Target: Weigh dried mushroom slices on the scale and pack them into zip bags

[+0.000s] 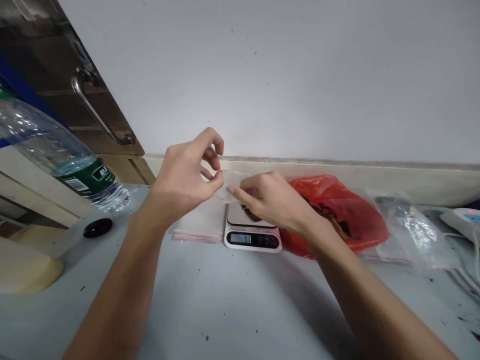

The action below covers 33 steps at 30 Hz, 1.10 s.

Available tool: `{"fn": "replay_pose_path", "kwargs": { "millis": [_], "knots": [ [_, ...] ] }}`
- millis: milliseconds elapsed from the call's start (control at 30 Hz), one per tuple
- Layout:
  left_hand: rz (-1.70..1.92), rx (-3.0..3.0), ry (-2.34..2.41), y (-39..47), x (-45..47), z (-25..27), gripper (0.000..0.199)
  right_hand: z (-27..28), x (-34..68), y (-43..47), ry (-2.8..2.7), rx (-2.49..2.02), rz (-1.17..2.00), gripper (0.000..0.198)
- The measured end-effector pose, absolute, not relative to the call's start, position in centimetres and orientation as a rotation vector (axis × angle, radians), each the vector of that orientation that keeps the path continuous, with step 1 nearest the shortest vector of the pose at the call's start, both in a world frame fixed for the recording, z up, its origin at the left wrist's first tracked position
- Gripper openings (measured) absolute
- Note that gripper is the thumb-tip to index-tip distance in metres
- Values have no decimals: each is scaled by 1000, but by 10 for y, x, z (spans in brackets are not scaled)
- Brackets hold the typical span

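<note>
Above the kitchen scale (253, 245), a small clear zip bag (228, 181) with a thin red line along its top edge hangs between my hands. My left hand (193, 165) pinches that edge between thumb and forefinger, its other fingers curled. Over the scale, my right hand (268, 197) is closed at the bag's right side, partly hiding it. Dark brown pieces (250, 214) lie low on the scale plate under that hand; whether they are inside the bag I cannot tell. The display seems to read 93.
Right of the scale is an open red plastic bag (337, 205) with dried brown pieces. Beyond it lie clear bags (412, 235) and a white device with a cable (463, 220). Flat zip bags (198, 225), a black oval object (97, 227) and a water bottle (71, 160) are leftward.
</note>
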<state>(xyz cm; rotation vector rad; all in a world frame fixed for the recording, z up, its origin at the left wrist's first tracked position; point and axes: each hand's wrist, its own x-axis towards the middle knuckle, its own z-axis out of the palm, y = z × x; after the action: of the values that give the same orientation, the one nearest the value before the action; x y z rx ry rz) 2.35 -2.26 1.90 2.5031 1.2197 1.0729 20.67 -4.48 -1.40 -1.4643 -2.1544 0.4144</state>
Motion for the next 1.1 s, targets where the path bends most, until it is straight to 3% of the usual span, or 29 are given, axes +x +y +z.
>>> {"fn": "replay_pose_path", "kwargs": {
  "millis": [67,100,233,300,433,567,700,867,967,1100],
  "knots": [
    [1136,2545,1121,-25,24,20,16,-14,208,-43,-1974,-1513,392,32],
    [1104,2570,1059,-26,24,20,24,-13,209,-43,-1911,-1486,412,24],
    [662,2637,911,-22,20,15,96,-7,215,-47,-1879,-1285,608,12],
    [477,2607,921,-19,20,12,114,-5,216,-49,-1882,-1224,683,20],
    [403,2547,1049,-13,18,9,99,-5,220,-48,-1828,-1273,745,28],
    [308,2538,1214,-5,6,9,83,-11,227,-43,-1863,-1691,486,26],
    [24,2408,1349,2,1,5,84,-20,230,-39,-2191,-1934,643,60],
    [-71,2366,1334,0,4,3,75,-25,229,-37,-2308,-1907,706,71],
    [-71,2357,1349,-5,5,7,70,-25,230,-36,-2271,-1913,654,66],
    [-82,2353,1356,-10,3,10,69,-24,230,-33,-2241,-1918,637,44]
  ]
}}
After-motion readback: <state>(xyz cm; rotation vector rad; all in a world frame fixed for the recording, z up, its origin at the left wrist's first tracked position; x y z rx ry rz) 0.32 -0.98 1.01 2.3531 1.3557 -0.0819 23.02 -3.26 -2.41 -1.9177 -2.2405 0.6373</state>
